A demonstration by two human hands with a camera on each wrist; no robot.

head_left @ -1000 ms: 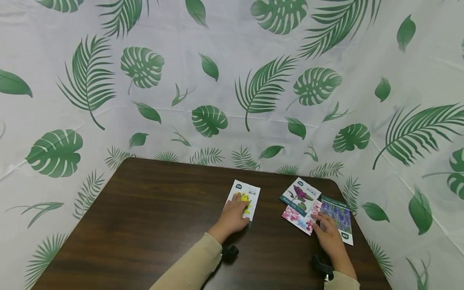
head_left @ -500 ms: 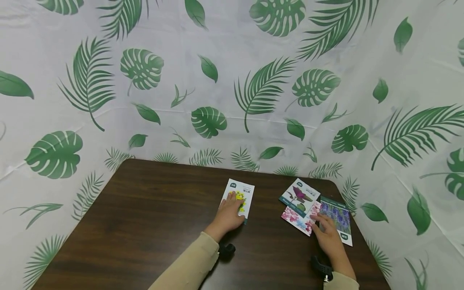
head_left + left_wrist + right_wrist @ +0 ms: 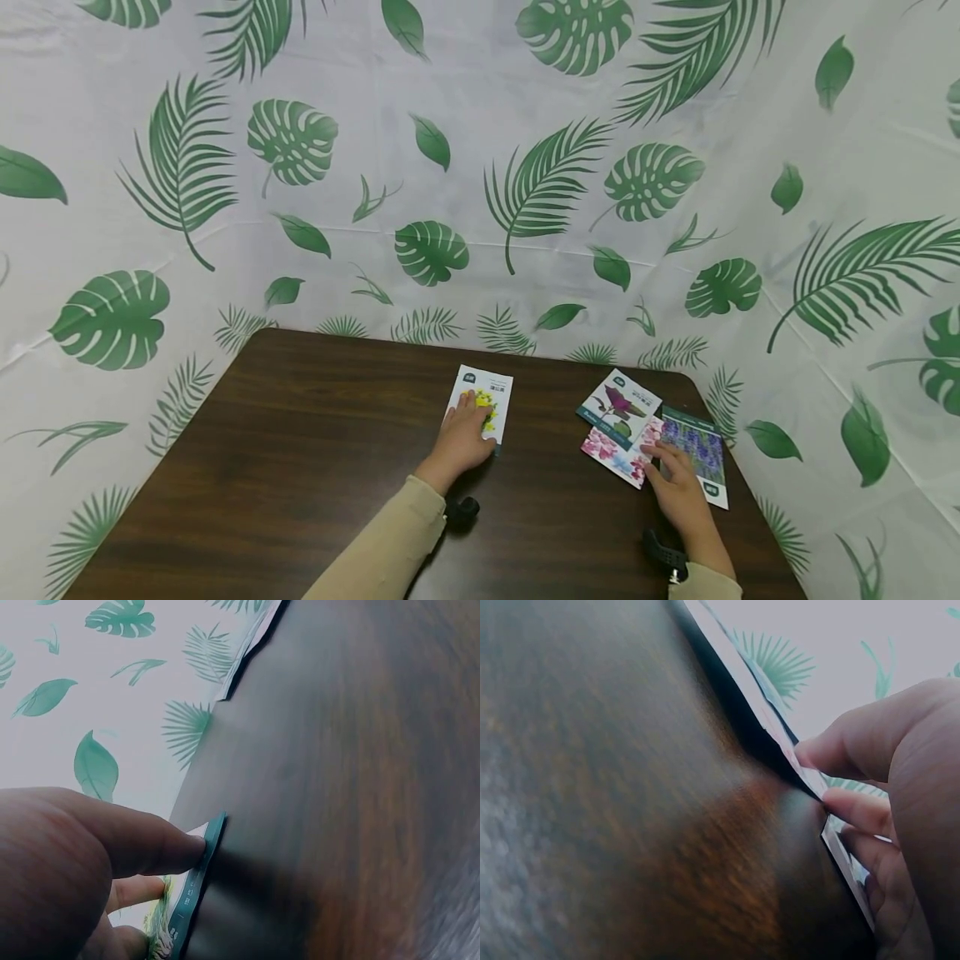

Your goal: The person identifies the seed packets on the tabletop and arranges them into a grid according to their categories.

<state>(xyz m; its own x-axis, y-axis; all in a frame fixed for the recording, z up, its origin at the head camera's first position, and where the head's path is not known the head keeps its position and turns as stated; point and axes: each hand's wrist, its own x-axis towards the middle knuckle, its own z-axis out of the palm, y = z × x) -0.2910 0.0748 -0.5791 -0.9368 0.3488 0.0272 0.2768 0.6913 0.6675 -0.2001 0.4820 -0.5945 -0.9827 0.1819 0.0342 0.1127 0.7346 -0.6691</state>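
Note:
My left hand [image 3: 459, 440] lies with extended fingers on a white seed packet with yellow flowers [image 3: 498, 387], flat near the table's middle. The left wrist view shows the thumb on the packet's dark green end strip [image 3: 196, 881]. At the right, my right hand [image 3: 681, 492] touches the near right corner of a pink-flowered packet [image 3: 617, 457], fingers loosely bent. Partly covering that packet is one with a dark purple bloom [image 3: 619, 407]. A packet with blue-violet flower spikes [image 3: 701, 450] lies beside them, partly hidden under the right hand.
Dark wood-grain table [image 3: 300, 450] with rounded far corners. White cloth [image 3: 465, 183] printed with green leaves hangs behind and at both sides. Each wrist wears a black camera mount [image 3: 663, 553], and the sleeves are beige.
My left hand has slid the yellow-flowered packet leftward and slightly away across the table. The right hand and the three packets near it have stayed in place.

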